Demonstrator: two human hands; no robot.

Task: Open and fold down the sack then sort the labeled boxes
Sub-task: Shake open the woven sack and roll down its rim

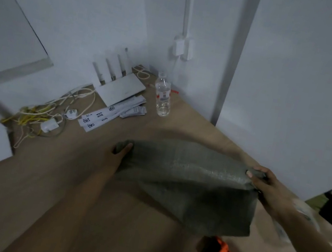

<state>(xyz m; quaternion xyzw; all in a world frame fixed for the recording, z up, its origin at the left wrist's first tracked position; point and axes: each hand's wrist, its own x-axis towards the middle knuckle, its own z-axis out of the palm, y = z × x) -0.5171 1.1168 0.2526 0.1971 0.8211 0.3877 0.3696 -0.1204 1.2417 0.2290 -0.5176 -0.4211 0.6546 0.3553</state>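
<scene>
Sack [186, 180]: grey, woven, held over wooden table [59, 196] centre. Left hand [118, 155] grips its 9 o'clock end; right hand [266, 180] pinches 3 o'clock corner. Water bottle [162, 96] at 12 o'clock.

Coarse grey woven sack [186, 182], matt wood-look table [59, 196], clear glossy plastic bottle [162, 97].

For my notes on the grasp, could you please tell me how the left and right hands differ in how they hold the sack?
The left hand holds the sack at its left end, fingers tucked behind the fabric; the right hand pinches the right end, its thumbnail on top. The left hand sits nearer the middle of the view, the right hand towards its right edge. Both hold the sack's upper edge above the table.
</scene>
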